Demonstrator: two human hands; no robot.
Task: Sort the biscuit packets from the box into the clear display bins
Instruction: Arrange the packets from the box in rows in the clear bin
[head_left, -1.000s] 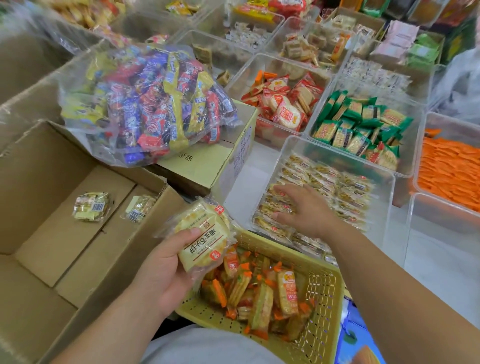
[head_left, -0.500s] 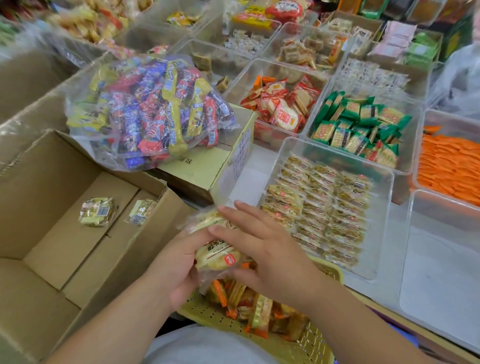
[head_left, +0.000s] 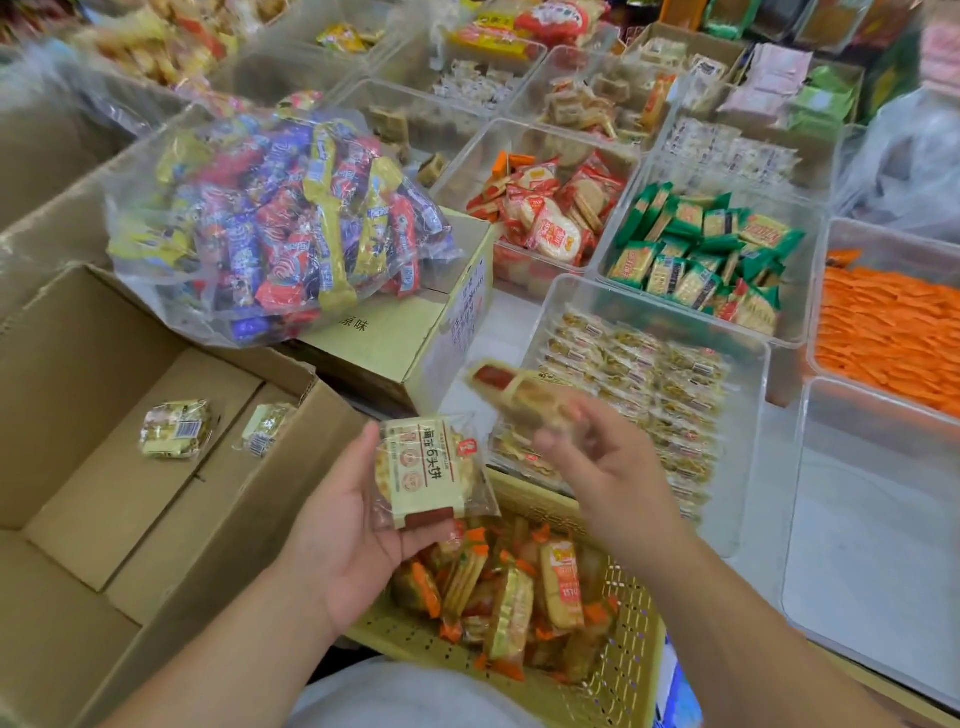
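You have bright, even light from overhead, with only soft shadows inside the cardboard box at your near left. The red-ended packet pinched in your right hand is smeared by motion blur. The cream packet in your left hand reads sharp. Pale glare hazes the clear sweet bag and the near clear bin. The far corners turn soft and curve with wide-angle distortion.
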